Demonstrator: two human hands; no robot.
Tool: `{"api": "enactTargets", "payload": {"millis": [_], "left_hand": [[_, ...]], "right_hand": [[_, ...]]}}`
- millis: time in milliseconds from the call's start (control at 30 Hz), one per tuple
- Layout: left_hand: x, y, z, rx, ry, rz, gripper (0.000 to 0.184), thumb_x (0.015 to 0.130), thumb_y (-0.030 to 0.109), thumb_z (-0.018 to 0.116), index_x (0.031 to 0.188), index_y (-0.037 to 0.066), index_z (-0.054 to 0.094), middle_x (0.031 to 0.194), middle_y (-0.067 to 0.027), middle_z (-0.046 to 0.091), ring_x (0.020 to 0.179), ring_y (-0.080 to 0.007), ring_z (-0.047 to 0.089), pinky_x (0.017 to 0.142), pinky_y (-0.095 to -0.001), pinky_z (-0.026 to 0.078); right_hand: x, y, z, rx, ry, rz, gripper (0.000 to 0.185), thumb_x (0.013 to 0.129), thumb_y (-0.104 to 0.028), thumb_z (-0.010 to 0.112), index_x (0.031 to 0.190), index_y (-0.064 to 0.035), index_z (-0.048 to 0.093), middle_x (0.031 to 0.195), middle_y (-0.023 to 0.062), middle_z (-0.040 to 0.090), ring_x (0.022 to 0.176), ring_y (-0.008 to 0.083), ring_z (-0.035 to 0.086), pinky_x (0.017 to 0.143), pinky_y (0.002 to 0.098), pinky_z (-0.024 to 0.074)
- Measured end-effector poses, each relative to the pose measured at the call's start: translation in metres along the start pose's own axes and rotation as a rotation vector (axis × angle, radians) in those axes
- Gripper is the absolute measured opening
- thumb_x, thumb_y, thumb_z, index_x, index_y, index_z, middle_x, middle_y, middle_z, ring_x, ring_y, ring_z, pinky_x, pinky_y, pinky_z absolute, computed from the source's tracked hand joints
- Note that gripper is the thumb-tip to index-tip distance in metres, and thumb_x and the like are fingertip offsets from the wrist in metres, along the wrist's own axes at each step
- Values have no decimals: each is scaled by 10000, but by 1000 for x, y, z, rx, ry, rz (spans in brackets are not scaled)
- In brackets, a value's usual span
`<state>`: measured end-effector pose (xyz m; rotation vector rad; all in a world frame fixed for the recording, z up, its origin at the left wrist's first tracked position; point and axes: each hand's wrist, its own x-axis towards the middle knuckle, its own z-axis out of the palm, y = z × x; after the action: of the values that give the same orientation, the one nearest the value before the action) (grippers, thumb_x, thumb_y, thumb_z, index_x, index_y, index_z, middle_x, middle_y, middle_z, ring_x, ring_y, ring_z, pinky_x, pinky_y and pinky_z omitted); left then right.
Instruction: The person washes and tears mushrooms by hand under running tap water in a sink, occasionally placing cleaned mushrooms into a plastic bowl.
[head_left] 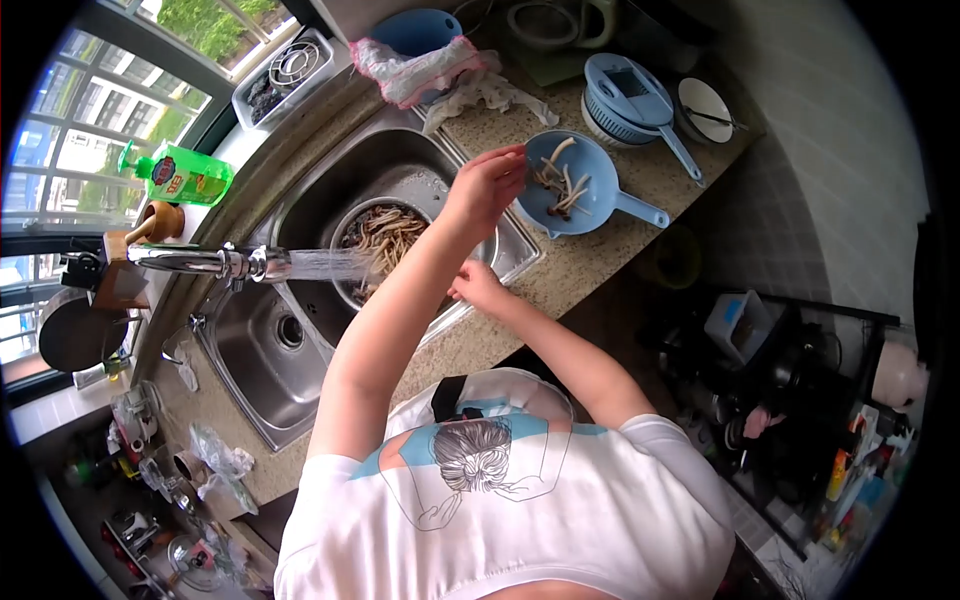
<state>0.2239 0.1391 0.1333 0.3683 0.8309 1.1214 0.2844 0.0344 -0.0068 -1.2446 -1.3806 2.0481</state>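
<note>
Stalks: We see a heap of thin brown stalks (395, 232), mushrooms by their look, in a metal bowl (380, 199) at the centre of the frame.
Water: The tap (235, 263) at centre left sends a stream of water (325, 264) rightward into the bowl, which we judge is set there to catch it.
Sink: The larger sink basin (310, 195) surrounds the bowl, presumably to take splashes and overflow.
Strainer: Right of centre, a blue strainer (600, 190) holds a few pale stalks (577, 190); it rests on the speckled table (560, 270) just beside the sink, we think for a short reach.
Handle: The strainer's handle (642, 210) points right, leaving the sink side unobstructed.
Left hand: The left hand (490, 185) is bent-fingered at the strainer's left rim, apparently touching it; we cannot tell whether it grasps anything.
Right hand: The right hand (478, 287) has its fingers drawn together by the sink's near edge; the left forearm (395, 285) partly covers that spot, so we cannot tell what it holds.
</note>
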Motion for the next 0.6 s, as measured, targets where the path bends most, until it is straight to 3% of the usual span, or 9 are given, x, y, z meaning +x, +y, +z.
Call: {"api": "enactTargets", "payload": {"millis": [100, 200, 333, 400, 467, 600], "left_hand": [[-47, 20, -50, -165, 43, 87, 365, 890, 102, 445, 1190, -102, 412, 1209, -251, 476, 1157, -329, 463, 994, -396, 387], [-89, 24, -126, -358, 312, 99, 360, 889, 98, 446, 1199, -83, 411, 1221, -251, 464, 1158, -342, 457, 975, -404, 409], [-127, 19, -219, -554, 502, 221, 323, 896, 93, 425, 1179, -64, 422, 1215, -252, 463, 1139, -350, 469, 944, -440, 432], [-139, 17, -244, -531, 527, 260, 336, 899, 60, 400, 1211, -63, 383, 1250, -260, 424, 1166, -358, 438, 989, -442, 393], [-148, 11, -256, -515, 556, 271, 331, 895, 91, 387, 1187, -64, 401, 1282, -237, 397, 1161, -363, 436, 978, -478, 383], [-174, 4, -252, -368, 617, 155, 344, 885, 170, 463, 1192, 18, 425, 1236, -187, 438, 1149, -343, 429, 943, -494, 396]], "right_hand": [[7, -4, 2, 72, -32, 23, 158, 825, -23, 479, 927, 5, 597, 722, 40, 589, 608, 97, 572, 551, 228, 485], [26, -9, 2, 40, -52, 92, 177, 830, -33, 468, 948, 16, 590, 721, 35, 590, 605, 91, 569, 544, 213, 475], [58, -11, 11, -144, 35, 14, 172, 805, -19, 475, 876, 16, 628, 740, 74, 643, 574, 108, 582, 538, 235, 482], [79, 0, 17, -361, 43, -25, 178, 774, -23, 498, 870, -11, 647, 758, 89, 655, 593, 144, 604, 575, 269, 494], [95, 18, 26, -599, -21, -184, 207, 739, -30, 514, 879, -66, 662, 792, 109, 650, 739, 218, 627, 687, 323, 493], [89, 27, 58, -1102, -194, -262, 281, 695, -16, 556, 923, -147, 656, 909, 147, 553, 937, 319, 550, 799, 391, 449]]}}
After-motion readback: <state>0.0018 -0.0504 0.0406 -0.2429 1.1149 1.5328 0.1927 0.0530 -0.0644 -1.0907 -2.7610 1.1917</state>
